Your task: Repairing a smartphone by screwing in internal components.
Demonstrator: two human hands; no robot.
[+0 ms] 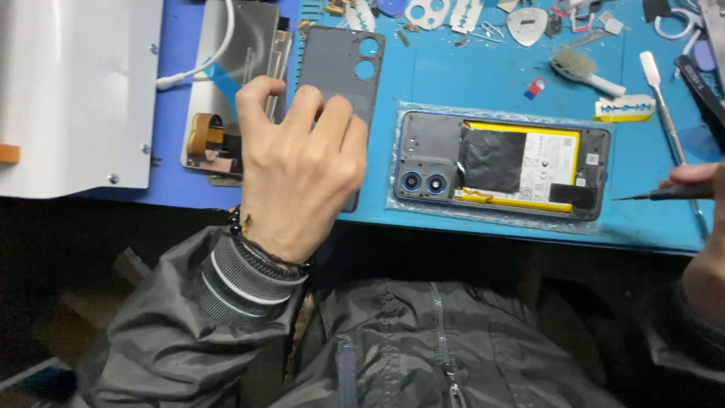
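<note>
Fingers [317,113] of left hand [298,177] spread flat, pressing grey back cover [332,64] on blue mat [483,83] near its front edge, right hand [698,177] at right edge pinching screwdriver [664,194], tip beside opened phone [502,162] lying mid-mat

back cover [332,57] lies left of the opened phone [502,165], both on the mat [468,75]

The light is even and quite bright on the blue desk [483,75], and it seems to come from above. The white panel [75,91] at the left is almost washed out. Below the desk edge the picture becomes dark. The left hand [298,170] looks slightly soft, and the far tools are blurred.
</note>
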